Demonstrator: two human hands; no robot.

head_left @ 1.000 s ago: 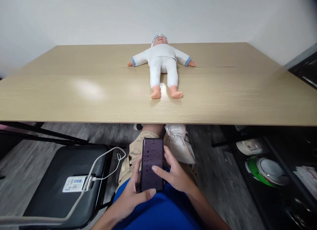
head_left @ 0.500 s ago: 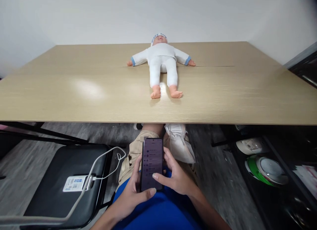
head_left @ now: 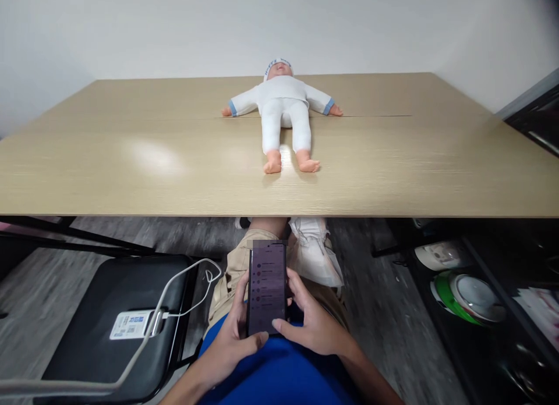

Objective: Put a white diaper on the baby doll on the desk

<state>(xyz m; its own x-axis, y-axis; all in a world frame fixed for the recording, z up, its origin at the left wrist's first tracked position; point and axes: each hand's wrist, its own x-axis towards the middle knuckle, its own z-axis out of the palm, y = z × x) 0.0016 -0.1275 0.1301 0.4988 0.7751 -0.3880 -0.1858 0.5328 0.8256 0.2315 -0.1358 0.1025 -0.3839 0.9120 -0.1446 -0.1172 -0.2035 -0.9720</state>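
Note:
A dark smartphone (head_left: pixel 267 288) is held upright over my lap, its dimmed screen showing a list too small to read. My left hand (head_left: pixel 238 329) grips its left edge, thumb near the lower left corner. Along the right edge are the fingers of my right hand (head_left: pixel 312 320), with the thumb at the lower right of the screen. Beyond the phone, a baby doll (head_left: pixel 286 96) in white clothes with blue cuffs and a printed cap lies on its back on the wooden table (head_left: pixel 131 189), arms spread and feet toward me. Neither hand touches the doll.
At the left stands a black stool (head_left: pixel 96 352) carrying a white power bank (head_left: pixel 131 324), with a pale cable (head_left: pixel 144 335) running across it. A white bag (head_left: pixel 317 253) is near my legs. Green and white containers (head_left: pixel 454 297) sit on a dark shelf at right.
My right thumb has moved down the screen toward its lower right corner, and the right fingers sit slightly lower. The view has shifted slightly. The doll stays put.

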